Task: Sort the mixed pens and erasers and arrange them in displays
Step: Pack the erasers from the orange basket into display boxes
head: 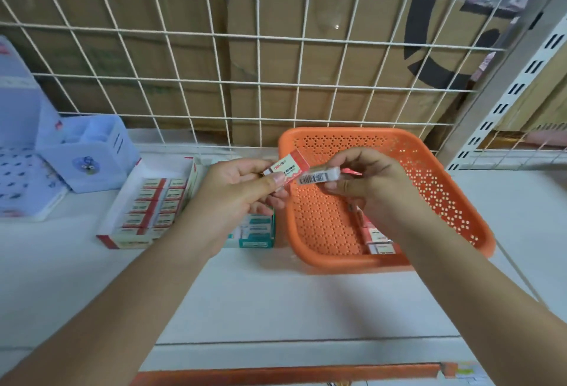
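Partly behind the right hand [368, 192], erasers [379, 239] lie in the basket [445, 201].

Moulded perforated plastic for the orange basket [343, 263], smooth with a slight sheen; the wire grid [259, 36] is white-coated metal, the slotted upright [503, 103] is painted pale metal, and the cartons [291, 11] behind are plain brown cardboard, matt and creased. Smooth white satin on the shelf top [276, 302], material can't tell; red display box [129, 243] and teal display box [256, 243] look like printed card, blue pen holder [92, 167] card or thin plastic, too blurred to say. Printed paper sleeve on the red-sleeved eraser [290, 167]; the barcode eraser [320, 175] shows a white label face with faint gloss, like film wrap.
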